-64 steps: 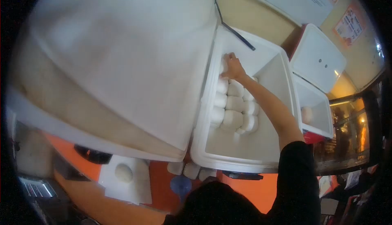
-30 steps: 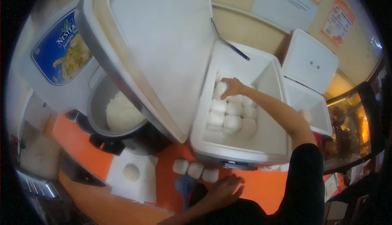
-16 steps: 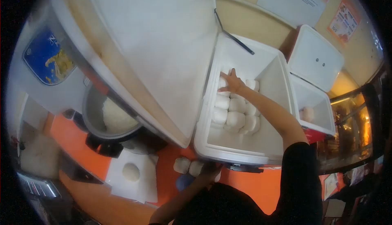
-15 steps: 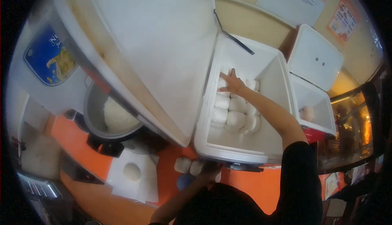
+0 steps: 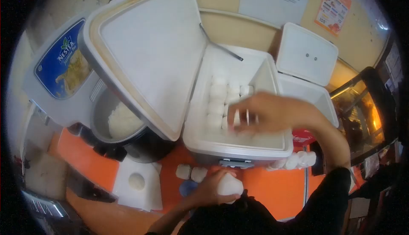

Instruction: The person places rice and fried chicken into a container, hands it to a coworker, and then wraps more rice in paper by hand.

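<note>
Close to my body, my left hand (image 5: 210, 189) is wrapped round a white rounded bundle (image 5: 230, 188). My right hand (image 5: 268, 112), blurred by motion, hovers over the near right part of a large white cooler (image 5: 238, 152). Its fingers are curved and apart, with nothing visible in them. Inside the cooler, several similar white bundles (image 5: 216, 107) are packed in rows, partly covered by my right hand. Beside my left hand, two small pale lumps (image 5: 191, 172) and a blue round object (image 5: 188, 188) lie on the orange counter (image 5: 272, 192).
The cooler's raised lid (image 5: 149, 51) leans left over a pot of white rice (image 5: 123, 122). A round rice mound (image 5: 136, 181) sits on white paper (image 5: 147, 198). At the right are a smaller open cooler (image 5: 309, 92), stacked white cups or rolls (image 5: 294, 160) and a lit glass cabinet (image 5: 362, 111).
My right hand has risen from the bundles at the back left and moved toward me and right. My left hand's white bundle now shows clearly. The view has shifted.
</note>
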Motion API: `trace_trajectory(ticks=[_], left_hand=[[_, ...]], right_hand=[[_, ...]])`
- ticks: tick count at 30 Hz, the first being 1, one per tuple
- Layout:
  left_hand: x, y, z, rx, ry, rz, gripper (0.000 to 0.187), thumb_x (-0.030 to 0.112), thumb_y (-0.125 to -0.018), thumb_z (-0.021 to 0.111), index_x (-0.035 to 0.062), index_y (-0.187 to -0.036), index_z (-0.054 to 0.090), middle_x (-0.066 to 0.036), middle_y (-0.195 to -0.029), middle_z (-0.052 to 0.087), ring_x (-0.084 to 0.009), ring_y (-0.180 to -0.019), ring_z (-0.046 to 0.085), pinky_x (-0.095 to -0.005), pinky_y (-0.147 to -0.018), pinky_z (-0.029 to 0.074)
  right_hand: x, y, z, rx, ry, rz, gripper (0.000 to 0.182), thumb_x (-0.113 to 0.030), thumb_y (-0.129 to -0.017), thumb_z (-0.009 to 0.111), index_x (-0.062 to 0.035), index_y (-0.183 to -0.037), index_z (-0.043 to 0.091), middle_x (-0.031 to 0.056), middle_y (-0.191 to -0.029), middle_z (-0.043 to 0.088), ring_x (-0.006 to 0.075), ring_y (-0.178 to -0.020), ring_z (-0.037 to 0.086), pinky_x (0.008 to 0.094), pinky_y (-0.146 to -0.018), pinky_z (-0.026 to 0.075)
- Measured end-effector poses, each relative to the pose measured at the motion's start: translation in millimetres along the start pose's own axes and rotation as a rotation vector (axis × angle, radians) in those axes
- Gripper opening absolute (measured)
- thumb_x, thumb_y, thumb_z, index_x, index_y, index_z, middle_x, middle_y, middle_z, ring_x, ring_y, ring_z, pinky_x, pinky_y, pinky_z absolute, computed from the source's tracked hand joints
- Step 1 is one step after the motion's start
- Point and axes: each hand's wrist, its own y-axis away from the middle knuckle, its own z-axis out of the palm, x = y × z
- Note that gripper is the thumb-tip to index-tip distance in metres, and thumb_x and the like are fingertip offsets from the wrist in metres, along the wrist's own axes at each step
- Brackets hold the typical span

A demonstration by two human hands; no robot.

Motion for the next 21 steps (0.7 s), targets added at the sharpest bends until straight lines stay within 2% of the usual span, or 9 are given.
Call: trace_trajectory(ticks=[1, 2, 6, 9, 12, 14, 16, 18, 21], left_hand=[[29, 4, -11, 0.121, 0.119, 0.015, 0.058, 0.025, -0.081, 0.075, 0.005, -0.126, 0.044, -0.015, -0.12, 0.053, -0.0264, -0.114, 0.053, -0.0382, -0.097, 0.043], [47, 2, -20, 0.225, 0.182, 0.026, 0.058, 0.023, -0.084, 0.071, 0.0055, -0.129, 0.04, -0.015, -0.123, 0.051, -0.026, -0.116, 0.051, -0.0384, -0.098, 0.042], [85, -29, -46, 0.566, 0.325, 0.26, 0.056, 0.018, -0.094, 0.055, 0.005, -0.138, 0.025, -0.018, -0.139, 0.035, -0.0284, -0.125, 0.044, -0.041, -0.102, 0.04], [126, -44, -64, 0.508, 0.968, 0.157, 0.052, 0.012, -0.095, 0.047, 0.0006, -0.138, 0.02, -0.02, -0.142, 0.026, -0.0295, -0.126, 0.043, -0.041, -0.102, 0.04], [89, -31, -56, 0.73, 0.172, 0.375, 0.054, 0.011, -0.094, 0.053, 0.0038, -0.137, 0.021, -0.019, -0.131, 0.035, -0.0278, -0.114, 0.048, -0.0418, -0.092, 0.047], [87, 5, -39, 0.648, 0.242, 0.318, 0.04, 0.009, -0.092, 0.055, 0.0033, -0.127, 0.038, -0.02, -0.121, 0.043, -0.0298, -0.108, 0.053, -0.0392, -0.09, 0.048], [76, 26, -26, 0.375, -0.185, 0.132, 0.023, 0.012, -0.09, 0.056, 0.0014, -0.109, 0.051, -0.02, -0.107, 0.053, -0.0337, -0.099, 0.059, -0.04, -0.084, 0.05], [45, 21, 0, 0.021, -0.23, 0.01, 0.013, 0.012, -0.088, 0.059, -0.0003, -0.092, 0.057, -0.021, -0.099, 0.053, -0.0327, -0.101, 0.057, -0.042, -0.083, 0.049], [-42, 0, 18, -0.316, -0.702, -0.196, 0.027, 0.014, -0.086, 0.058, -0.0019, -0.108, 0.057, -0.021, -0.113, 0.054, -0.0362, -0.108, 0.054, -0.048, -0.087, 0.048]], right_hand=[[-30, 21, 7, -0.053, 0.002, 0.083, 0.047, -0.048, -0.087, 0.063, -0.0067, -0.108, 0.062, 0.0203, -0.086, 0.067, 0.0355, -0.085, 0.066, 0.043, -0.078, 0.051], [-34, 35, 19, -0.069, 0.069, -0.095, 0.063, -0.053, -0.084, 0.064, -0.0037, -0.121, 0.051, 0.0235, -0.098, 0.063, 0.0398, -0.091, 0.064, 0.0462, -0.081, 0.05], [-51, 36, 57, 0.186, 0.159, 0.007, 0.072, -0.042, -0.079, 0.071, 0.0026, -0.126, 0.039, 0.0283, -0.116, 0.049, 0.0496, -0.094, 0.059, 0.0497, -0.083, 0.049], [-18, -1, 37, 0.35, 0.205, -0.002, 0.07, -0.036, -0.073, 0.077, 0.0005, -0.124, 0.046, 0.0272, -0.108, 0.058, 0.0429, -0.097, 0.061, 0.0428, -0.085, 0.049], [46, -49, 8, 0.261, 0.165, 0.064, 0.069, -0.035, -0.064, 0.082, -0.002, -0.117, 0.053, 0.0265, -0.104, 0.064, 0.039, -0.097, 0.063, 0.0414, -0.084, 0.049], [96, -86, 9, 0.132, 0.127, 0.192, 0.084, -0.042, -0.053, 0.084, 0.0034, -0.116, 0.051, 0.0287, -0.109, 0.062, 0.0402, -0.103, 0.061, 0.0417, -0.087, 0.049], [192, -147, 50, 0.127, 0.212, 0.214, 0.092, -0.041, -0.049, 0.084, 0.002, -0.123, 0.05, 0.0273, -0.112, 0.061, 0.0402, -0.106, 0.059, 0.0409, -0.089, 0.049], [208, -166, 73, 0.079, 0.236, 0.323, 0.096, -0.039, -0.049, 0.085, -0.0028, -0.13, 0.048, 0.0232, -0.111, 0.061, 0.0405, -0.111, 0.051, 0.043, -0.09, 0.048], [250, -192, 109, 0.118, 0.289, 0.367, 0.1, -0.038, -0.049, 0.085, -0.0052, -0.135, 0.046, 0.0252, -0.11, 0.058, 0.0415, -0.114, 0.041, 0.0453, -0.089, 0.048]])
